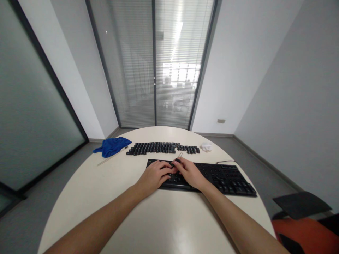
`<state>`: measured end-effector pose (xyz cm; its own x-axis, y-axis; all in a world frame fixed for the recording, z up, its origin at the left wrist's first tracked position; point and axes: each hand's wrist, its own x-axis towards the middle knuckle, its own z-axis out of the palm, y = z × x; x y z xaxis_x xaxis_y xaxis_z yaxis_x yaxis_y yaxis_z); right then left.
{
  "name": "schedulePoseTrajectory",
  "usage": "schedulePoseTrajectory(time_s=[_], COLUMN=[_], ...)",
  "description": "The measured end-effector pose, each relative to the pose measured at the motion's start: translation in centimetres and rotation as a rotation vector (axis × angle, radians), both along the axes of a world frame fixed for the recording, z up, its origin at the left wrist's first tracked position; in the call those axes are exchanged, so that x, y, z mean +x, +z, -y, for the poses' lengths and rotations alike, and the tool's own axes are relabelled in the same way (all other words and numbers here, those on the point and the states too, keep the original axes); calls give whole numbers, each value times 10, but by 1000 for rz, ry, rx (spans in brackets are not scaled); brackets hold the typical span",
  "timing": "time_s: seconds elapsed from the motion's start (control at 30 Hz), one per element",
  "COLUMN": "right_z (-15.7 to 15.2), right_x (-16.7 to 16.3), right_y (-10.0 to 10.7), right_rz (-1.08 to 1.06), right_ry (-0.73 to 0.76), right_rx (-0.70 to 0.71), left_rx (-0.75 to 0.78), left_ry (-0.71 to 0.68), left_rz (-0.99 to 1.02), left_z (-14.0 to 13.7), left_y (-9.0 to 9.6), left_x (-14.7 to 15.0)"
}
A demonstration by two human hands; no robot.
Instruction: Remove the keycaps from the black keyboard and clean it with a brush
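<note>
Watching from afar, I see the right hand point(190, 171) pinching a small pronged tool point(177, 161) over the keyboard point(225, 174), which lies beneath both hands. Whether the left hand point(155, 174) grips something, I cannot tell. A slipping pinch could drop the tool; reaching too far could scatter the keycaps point(156, 146) beyond the hands.

Left hand point(156, 172), right hand point(191, 172) over keyboard point(225, 176), keycaps point(156, 147) (in rows)
</note>
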<state>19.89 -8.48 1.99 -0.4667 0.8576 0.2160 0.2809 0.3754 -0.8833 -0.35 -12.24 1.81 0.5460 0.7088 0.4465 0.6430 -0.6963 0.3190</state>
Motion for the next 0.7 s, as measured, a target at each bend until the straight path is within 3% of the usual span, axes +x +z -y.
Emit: schedulePoseTrajectory(time_s=[0.17, 0.57, 0.7], right_z=[-2, -1, -3], right_x=[-1, 0, 0], right_y=[-2, 0, -2], right_rz=[19, 59, 33], right_ry=[3, 15, 13], right_rx=[1, 12, -19], left_rx=[-20, -324, -328], left_ry=[-24, -169, -103], left_rz=[10, 261, 411], left_z=[2, -5, -8], left_y=[6, 9, 8], left_x=[0, -7, -7])
